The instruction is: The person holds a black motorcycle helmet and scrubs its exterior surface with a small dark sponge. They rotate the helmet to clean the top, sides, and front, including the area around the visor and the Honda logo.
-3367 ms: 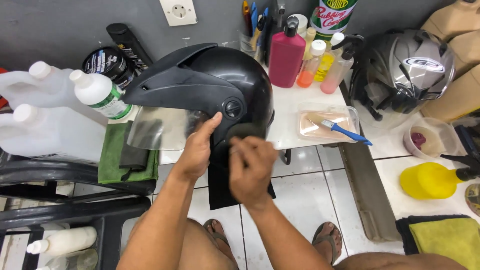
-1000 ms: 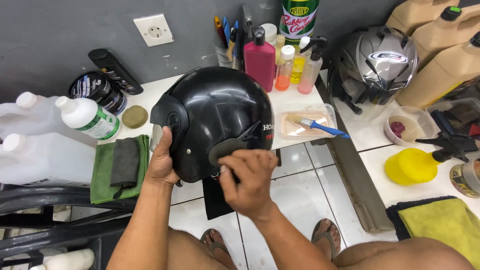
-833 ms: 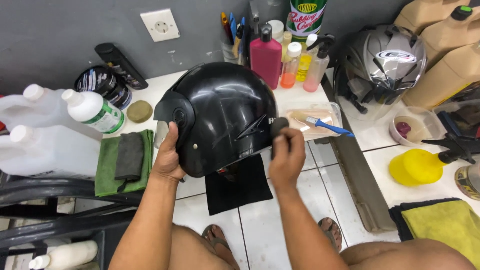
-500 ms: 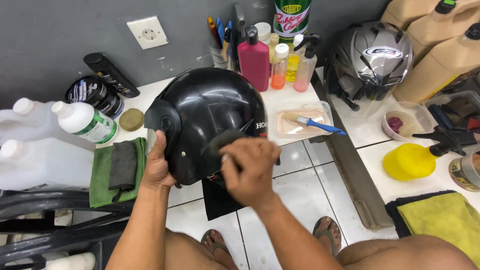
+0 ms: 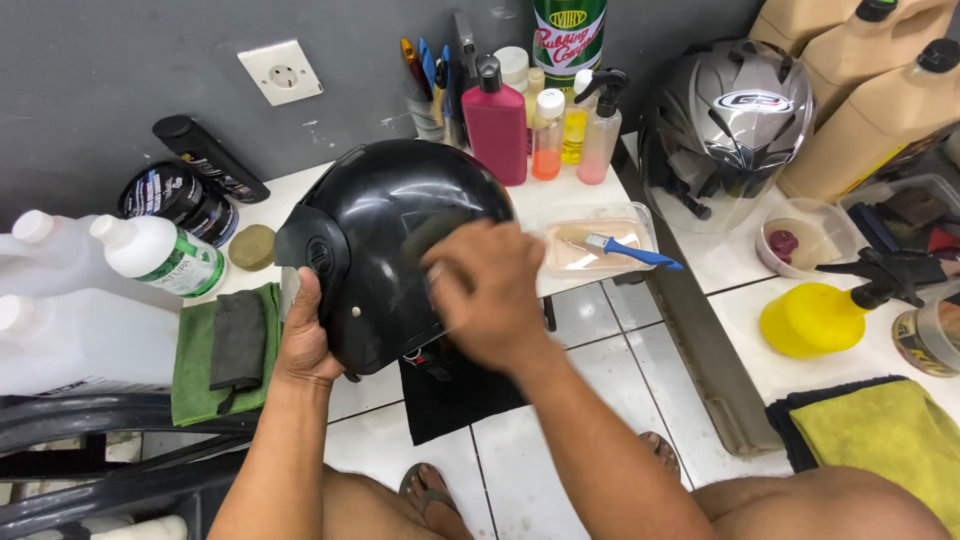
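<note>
Black helmet (image 5: 385, 235) at the front edge of the white surface (image 5: 300, 195), held by the left hand and rubbed by the right.

Left hand (image 5: 305, 335) is clamped on the helmet's lower left side beside the round visor pivot; right hand (image 5: 485, 290) is closed on a dark pad (image 5: 430, 232) pressed against the shell's top right. A black cloth (image 5: 455, 390) hangs off the front edge beneath the helmet. Left of it lie a folded green cloth (image 5: 195, 365) with a grey cloth (image 5: 238, 340) on top, and white bottles (image 5: 160, 258) near the left edge. Toward the back edge stands a pink bottle (image 5: 493, 125); a clear tray with a blue brush (image 5: 625, 250) sits at the right edge. A silver helmet (image 5: 725, 120) rests on the neighbouring tiled counter (image 5: 800, 365).
</note>
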